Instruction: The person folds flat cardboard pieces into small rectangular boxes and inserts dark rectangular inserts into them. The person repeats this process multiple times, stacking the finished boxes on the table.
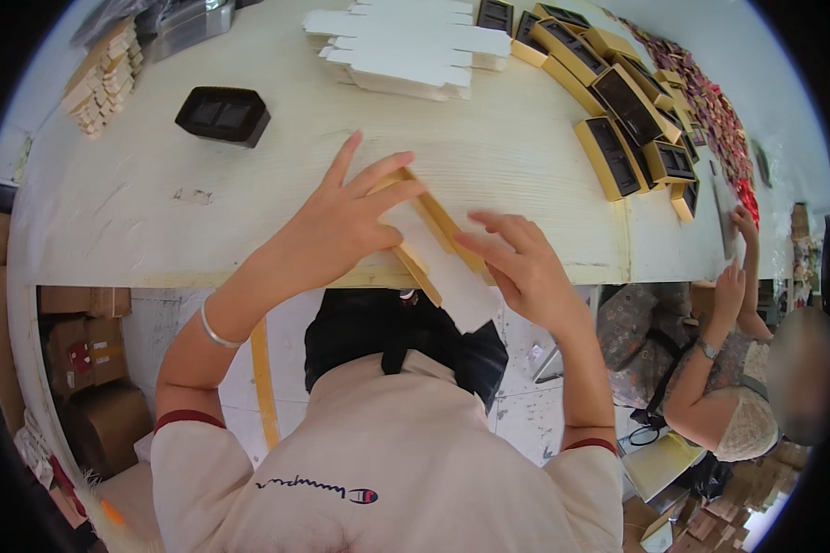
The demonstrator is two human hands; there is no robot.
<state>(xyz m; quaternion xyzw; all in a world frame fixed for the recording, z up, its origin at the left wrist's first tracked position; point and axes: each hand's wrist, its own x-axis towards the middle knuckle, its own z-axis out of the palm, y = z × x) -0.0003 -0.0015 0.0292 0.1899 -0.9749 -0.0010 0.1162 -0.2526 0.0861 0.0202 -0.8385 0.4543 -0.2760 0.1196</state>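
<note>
A partly folded carton box point(447, 267), gold on its raised sides and white inside, lies slantwise over the table's front edge. Its near end is a loose white flap hanging past the edge. My left hand point(346, 217) grips the far left end, with thumb and fingers at its gold walls and the other fingers spread. Beside the right gold wall is my right hand point(521, 263), fingers apart and slightly smeared by motion; whether the fingertips touch the wall is unclear. A black plastic tray insert point(221, 115) sits on the table to the left.
Flat white carton blanks point(401, 46) are stacked at the back. Gold boxes with black inserts point(609, 152) crowd the right, near many small red packets point(710, 120). Folded cardboard pieces point(106, 83) stand far left. A co-worker's hands point(738, 253) are at the right.
</note>
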